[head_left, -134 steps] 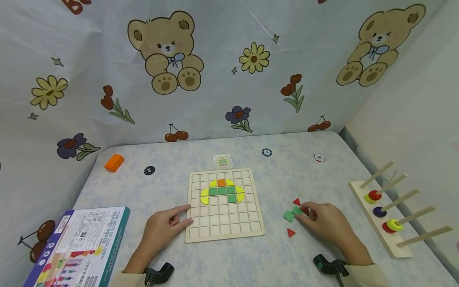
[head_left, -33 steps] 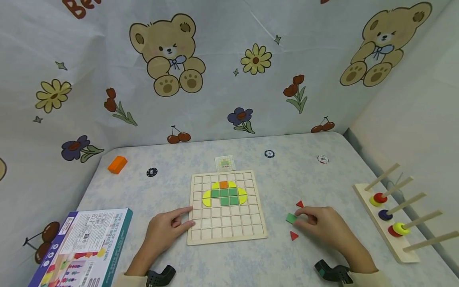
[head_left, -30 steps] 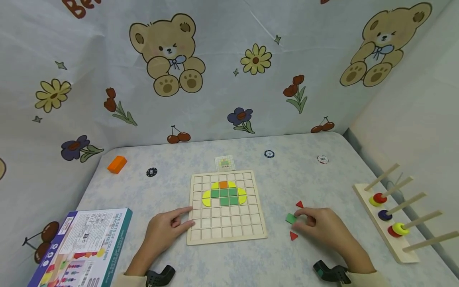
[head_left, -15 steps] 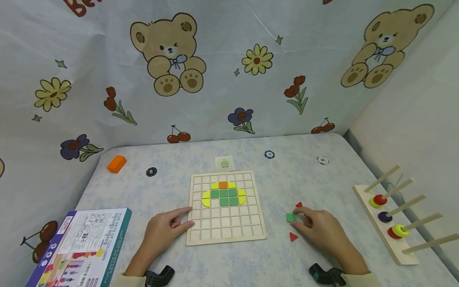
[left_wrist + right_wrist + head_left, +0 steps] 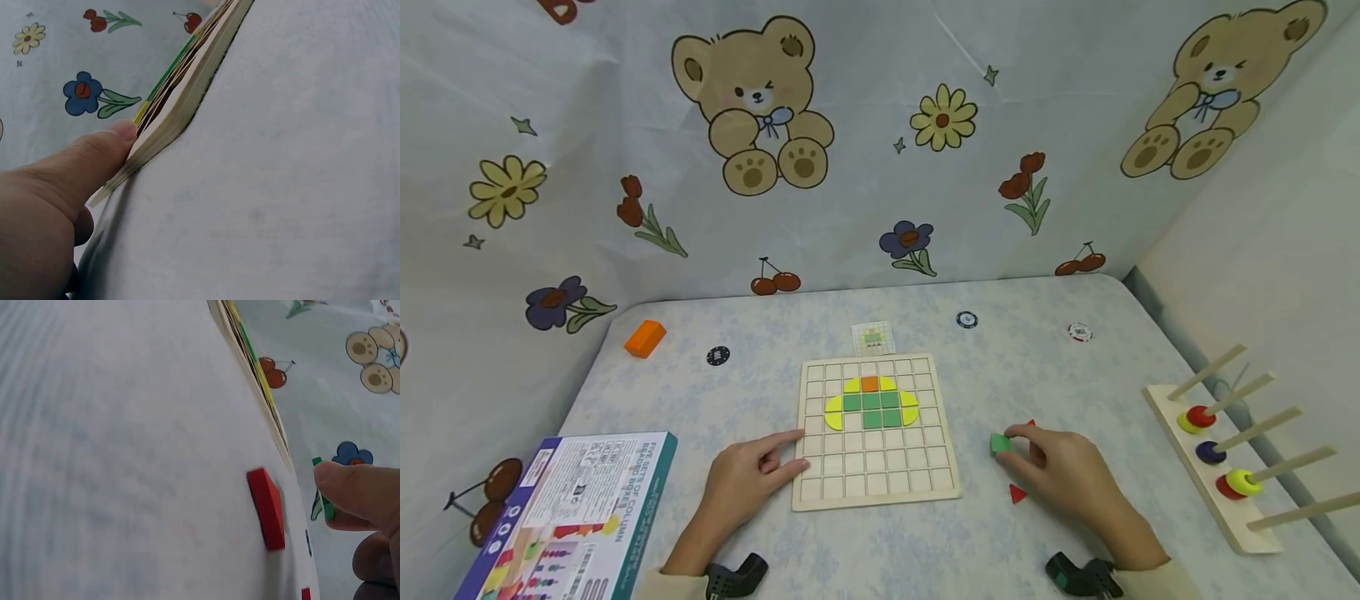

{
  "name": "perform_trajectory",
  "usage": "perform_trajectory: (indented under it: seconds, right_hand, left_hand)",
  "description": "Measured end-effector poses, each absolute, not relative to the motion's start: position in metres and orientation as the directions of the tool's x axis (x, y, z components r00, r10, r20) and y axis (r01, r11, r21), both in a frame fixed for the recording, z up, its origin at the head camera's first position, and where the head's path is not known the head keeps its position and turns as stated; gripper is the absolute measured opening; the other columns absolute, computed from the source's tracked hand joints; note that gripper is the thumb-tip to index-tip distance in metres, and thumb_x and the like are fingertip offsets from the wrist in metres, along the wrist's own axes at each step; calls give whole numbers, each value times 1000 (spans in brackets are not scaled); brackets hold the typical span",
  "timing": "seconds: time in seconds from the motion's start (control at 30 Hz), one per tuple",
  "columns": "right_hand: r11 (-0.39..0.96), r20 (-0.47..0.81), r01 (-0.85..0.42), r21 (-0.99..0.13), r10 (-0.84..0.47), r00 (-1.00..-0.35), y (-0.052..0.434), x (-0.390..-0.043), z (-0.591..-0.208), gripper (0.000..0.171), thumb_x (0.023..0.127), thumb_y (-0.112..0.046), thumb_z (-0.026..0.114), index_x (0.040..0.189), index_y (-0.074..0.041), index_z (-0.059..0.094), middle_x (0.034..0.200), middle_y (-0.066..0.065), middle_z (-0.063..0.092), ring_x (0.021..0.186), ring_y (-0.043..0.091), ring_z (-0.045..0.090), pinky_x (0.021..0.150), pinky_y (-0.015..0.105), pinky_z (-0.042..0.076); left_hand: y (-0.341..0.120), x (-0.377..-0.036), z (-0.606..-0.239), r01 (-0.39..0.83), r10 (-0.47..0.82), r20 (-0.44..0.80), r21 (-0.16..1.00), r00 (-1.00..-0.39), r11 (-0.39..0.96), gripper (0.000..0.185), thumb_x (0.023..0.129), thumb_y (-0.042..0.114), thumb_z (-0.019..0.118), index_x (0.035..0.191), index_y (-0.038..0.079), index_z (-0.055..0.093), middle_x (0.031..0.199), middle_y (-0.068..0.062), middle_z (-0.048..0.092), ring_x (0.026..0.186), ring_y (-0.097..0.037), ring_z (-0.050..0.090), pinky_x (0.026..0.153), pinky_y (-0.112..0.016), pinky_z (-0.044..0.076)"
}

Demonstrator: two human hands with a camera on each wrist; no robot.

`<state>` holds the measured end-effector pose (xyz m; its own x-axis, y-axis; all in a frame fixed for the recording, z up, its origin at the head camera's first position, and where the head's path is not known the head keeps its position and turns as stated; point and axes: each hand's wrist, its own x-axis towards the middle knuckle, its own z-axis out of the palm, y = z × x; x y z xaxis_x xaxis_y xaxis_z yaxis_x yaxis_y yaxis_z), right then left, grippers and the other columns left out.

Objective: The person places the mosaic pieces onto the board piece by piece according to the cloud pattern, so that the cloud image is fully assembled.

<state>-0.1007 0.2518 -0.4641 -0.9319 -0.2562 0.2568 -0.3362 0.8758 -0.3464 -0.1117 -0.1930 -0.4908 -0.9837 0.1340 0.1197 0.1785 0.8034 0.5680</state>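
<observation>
Since the earlier frames, the right hand (image 5: 1063, 471) has pinched the green square tile (image 5: 999, 443) and raised it off the desk (image 5: 1015, 367); half a second ago that tile lay flat beside the fingertips. Its thumb and index finger are curled round the tile's edges, and the right wrist view shows the same tile (image 5: 323, 490) edge-on against the thumb, clear of the surface. Well apart from the tile, the wooden grid board (image 5: 876, 429) lies to its left, with a gap of bare desk between them. Two red triangles lie near the hand: one red triangle (image 5: 1017, 493) in front of the fingers, the other mostly hidden behind them. The left hand (image 5: 747, 479) has not moved. It rests on the desk with its fingers relaxed and extended, the index fingertip (image 5: 796, 435) touching the board's left edge; the left wrist view shows a fingertip (image 5: 119, 134) pressed against that edge. On the board, a pattern of yellow, green and orange tiles (image 5: 870, 402) fills cells in the upper middle rows. A small pattern card (image 5: 872, 337) lies just behind the board. A printed box (image 5: 576, 508) lies at the near left, and a wooden peg rack (image 5: 1221, 454) with coloured rings stands at the right.
</observation>
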Motion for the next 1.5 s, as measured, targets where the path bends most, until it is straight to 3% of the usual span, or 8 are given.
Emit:
perform_trajectory:
  seconds: [0.57,0.77,1.03,1.33,1.5]
  right_hand:
    - [762,149,-510,-398,-495,-856,143,-138,-441,29,89,-39,80,108,-17,77,55,-15,40,50,1,34,49,23,30]
    - [735,197,-509,-448,-474,-858,105,-154,-448,23,91,-37,79,105,-19,77,54,-14,42,48,2,36,49,24,32]
    - [740,233,-475,-477,-415,-879,76,-160,-465,31,93,-41,76,113,-17,77,55,-14,44,47,3,39,47,24,35]
    - [748,322,-546,-377,-446,-835,68,-159,-480,29,94,-41,75,112,-19,77,58,-17,42,48,0,39,46,21,34]
    - [744,343,-553,-376,-442,-829,67,-159,-482,30,94,-40,76,113,-18,77,57,-16,42,48,0,38,46,20,34]
  left_hand:
    - [-194,-110,-488,149,119,90,567,-989,810,43,82,52,82,120,34,76,54,15,36,50,-3,29,54,-25,27]
    - [-196,-109,-489,168,126,114,561,-986,811,42,83,51,82,120,33,76,54,15,35,49,-3,28,52,-25,26]
    - [-194,-112,-492,194,141,137,569,-980,799,41,84,52,81,120,33,76,55,17,35,49,-2,29,53,-25,28]
    - [-194,-111,-492,195,146,131,576,-980,794,42,84,55,79,120,34,76,55,16,37,49,-3,31,53,-25,29]
    - [-193,-111,-490,190,145,123,578,-982,793,42,84,54,80,120,34,76,55,16,37,50,-3,31,54,-25,29]
